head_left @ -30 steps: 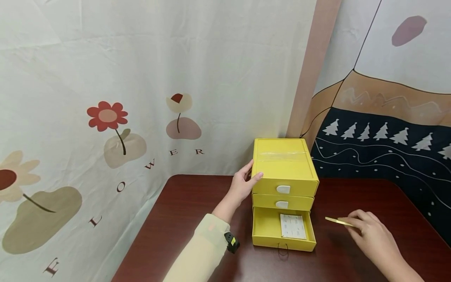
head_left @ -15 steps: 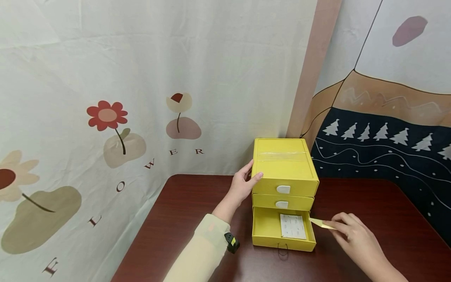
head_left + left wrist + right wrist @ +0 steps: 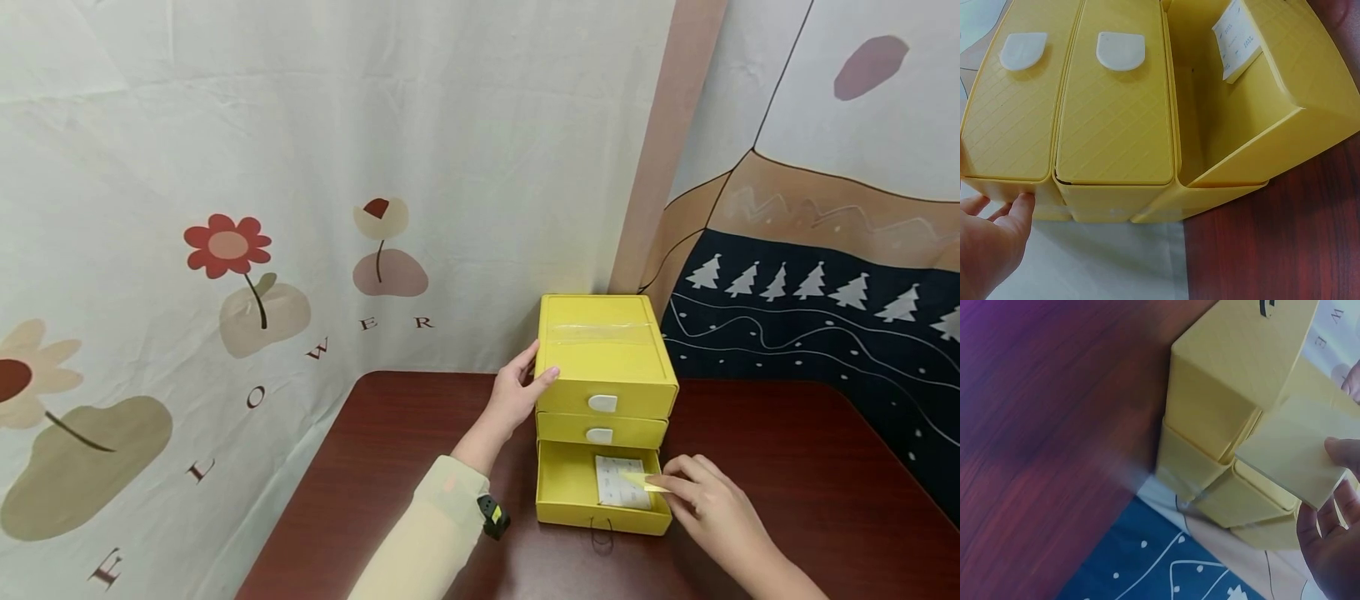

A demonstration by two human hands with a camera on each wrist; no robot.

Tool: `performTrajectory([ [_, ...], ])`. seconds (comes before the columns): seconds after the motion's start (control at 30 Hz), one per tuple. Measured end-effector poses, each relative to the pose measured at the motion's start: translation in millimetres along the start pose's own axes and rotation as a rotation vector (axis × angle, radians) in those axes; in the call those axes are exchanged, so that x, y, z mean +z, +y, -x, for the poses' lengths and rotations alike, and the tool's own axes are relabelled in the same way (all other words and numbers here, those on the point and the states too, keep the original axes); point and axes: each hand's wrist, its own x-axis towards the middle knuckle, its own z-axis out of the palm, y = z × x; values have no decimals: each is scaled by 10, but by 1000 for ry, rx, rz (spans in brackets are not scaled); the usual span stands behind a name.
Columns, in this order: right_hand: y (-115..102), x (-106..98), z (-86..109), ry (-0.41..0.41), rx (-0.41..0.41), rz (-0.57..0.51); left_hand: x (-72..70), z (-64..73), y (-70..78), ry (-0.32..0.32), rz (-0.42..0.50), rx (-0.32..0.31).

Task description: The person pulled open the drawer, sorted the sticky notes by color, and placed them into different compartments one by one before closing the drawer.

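Observation:
A yellow desktop drawer unit (image 3: 600, 354) stands on the table, its bottom drawer (image 3: 568, 475) pulled out. Inside that drawer lies a white printed packet (image 3: 612, 487). My left hand (image 3: 516, 396) rests against the unit's upper left side, thumb near the top front edge; the left wrist view has its fingertips (image 3: 1022, 203) touching the side wall. With thumb and fingers, my right hand (image 3: 712, 510) pinches a thin pale yellow pad of sticky notes (image 3: 1294, 450). The pad is over the drawer's right part, covering some of the packet in the head view.
Two upper drawers with white tabs (image 3: 602, 403) are pushed in. A dark loop (image 3: 602, 533) hangs at the front of the bottom drawer. The dark red-brown table (image 3: 420, 450) extends to both sides. A printed curtain (image 3: 480, 167) hangs behind it.
My right hand has moved left with the sticky notes, from beside the unit on the right to over the pulled-out drawer. My left hand has stayed on the unit.

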Motion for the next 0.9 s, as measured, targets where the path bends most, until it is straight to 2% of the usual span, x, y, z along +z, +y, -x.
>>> performTrajectory([
  [0.33,-39,188,-60,106,-98,-65,8,4,4,2,-7,-2],
  [0.9,-128,392,-148,43,-104,-50,-2,7,13,2,-24,-18],
])
